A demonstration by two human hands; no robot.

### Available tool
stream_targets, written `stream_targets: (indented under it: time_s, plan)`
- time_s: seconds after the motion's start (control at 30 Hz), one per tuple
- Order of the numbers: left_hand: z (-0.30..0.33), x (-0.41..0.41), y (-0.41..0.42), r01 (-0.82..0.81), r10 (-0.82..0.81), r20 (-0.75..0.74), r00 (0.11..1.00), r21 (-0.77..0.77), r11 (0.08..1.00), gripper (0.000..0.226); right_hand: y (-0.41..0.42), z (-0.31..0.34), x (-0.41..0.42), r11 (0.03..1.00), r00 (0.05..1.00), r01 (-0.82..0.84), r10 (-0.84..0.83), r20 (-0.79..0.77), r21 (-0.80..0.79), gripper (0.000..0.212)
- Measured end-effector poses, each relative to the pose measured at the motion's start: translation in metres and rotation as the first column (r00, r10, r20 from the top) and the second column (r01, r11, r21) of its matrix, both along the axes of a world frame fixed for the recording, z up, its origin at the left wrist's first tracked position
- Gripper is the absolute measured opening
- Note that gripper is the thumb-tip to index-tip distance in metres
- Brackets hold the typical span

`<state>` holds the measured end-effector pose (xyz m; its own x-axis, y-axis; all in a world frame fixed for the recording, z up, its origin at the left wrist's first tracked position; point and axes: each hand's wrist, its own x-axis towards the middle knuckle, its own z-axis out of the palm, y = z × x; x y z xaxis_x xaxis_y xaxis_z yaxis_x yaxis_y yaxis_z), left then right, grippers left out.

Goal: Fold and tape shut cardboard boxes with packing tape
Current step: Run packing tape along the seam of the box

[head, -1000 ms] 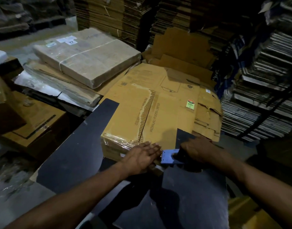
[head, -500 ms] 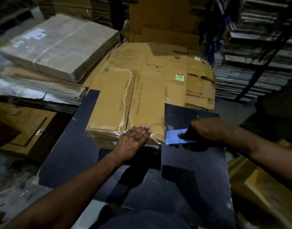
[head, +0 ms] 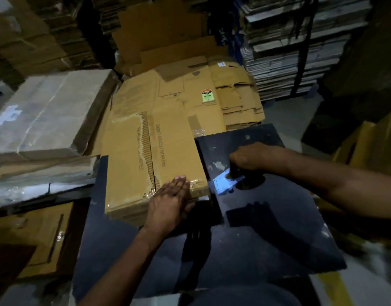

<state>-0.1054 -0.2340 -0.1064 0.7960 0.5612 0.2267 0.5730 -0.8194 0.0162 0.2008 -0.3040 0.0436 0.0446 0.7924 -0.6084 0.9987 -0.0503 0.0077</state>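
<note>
A stack of flattened brown cardboard boxes [head: 168,138] lies on a dark board [head: 267,228], with clear tape shining along its near edge. My left hand [head: 170,199] rests flat on the stack's near right corner, fingers straight. To the right of that corner, my right hand [head: 252,160] grips the dark handle of a tape dispenser with a blue plate [head: 224,182], held low over the board. The tape roll is hidden under my right hand.
A plastic-wrapped bundle of cardboard [head: 46,115] lies to the left. More flattened boxes [head: 236,93] sit behind the stack. Tall piles of sheets [head: 289,51] rise at the back right. A brown box [head: 35,235] lies low left, and yellow cardboard [head: 371,142] stands at the right edge.
My right hand has carried the dispenser to the right, away from the stack's corner. My left hand stays pressed on the stack. The camera has tilted down and closer.
</note>
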Motion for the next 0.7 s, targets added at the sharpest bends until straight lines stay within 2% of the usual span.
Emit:
stream_targets:
  time_s: [0.13, 0.27, 0.37, 0.43, 0.5, 0.57, 0.63, 0.7]
  plan:
    - [0.027, 0.007, -0.004, 0.041, -0.044, -0.033, 0.999, -0.084, 0.996, 0.081, 0.012, 0.000, -0.011, 0.998, 0.998, -0.014, 0.010, -0.060, -0.065, 0.043]
    - [0.046, 0.022, 0.006, 0.177, -0.190, -0.042, 0.981, -0.214, 0.961, 0.086, 0.018, -0.004, -0.017, 0.978, 0.978, -0.206, 0.205, -0.049, -0.031, 0.052]
    - [0.047, 0.033, 0.016, 0.200, -0.238, -0.105, 0.966, -0.285, 0.937, 0.083, 0.013, -0.029, -0.026, 0.949, 0.947, -0.313, 0.309, 0.093, 0.034, 0.027]
    - [0.045, 0.036, 0.020, 0.216, -0.262, -0.122, 0.957, -0.303, 0.928, 0.080, 0.007, -0.059, -0.025, 0.942, 0.935, -0.332, 0.322, 0.145, 0.045, 0.020]
    - [0.046, 0.036, 0.024, 0.217, -0.259, -0.075, 0.963, -0.354, 0.909, 0.075, -0.001, -0.087, -0.010, 0.965, 0.965, -0.263, 0.263, 0.023, -0.008, 0.029]
    - [0.049, 0.035, 0.028, 0.211, -0.232, 0.002, 0.973, -0.423, 0.881, 0.067, -0.004, -0.113, 0.011, 0.990, 0.986, -0.117, 0.106, -0.129, -0.082, 0.031]
    - [0.051, 0.035, 0.030, 0.190, -0.172, 0.082, 0.982, -0.460, 0.867, 0.057, -0.009, -0.139, 0.030, 0.987, 0.959, 0.003, -0.049, -0.281, -0.164, 0.039]
    - [0.053, 0.039, 0.033, 0.137, -0.081, 0.135, 0.987, -0.480, 0.867, 0.047, -0.021, -0.165, 0.043, 0.982, 0.903, 0.095, -0.154, -0.402, -0.162, 0.048]
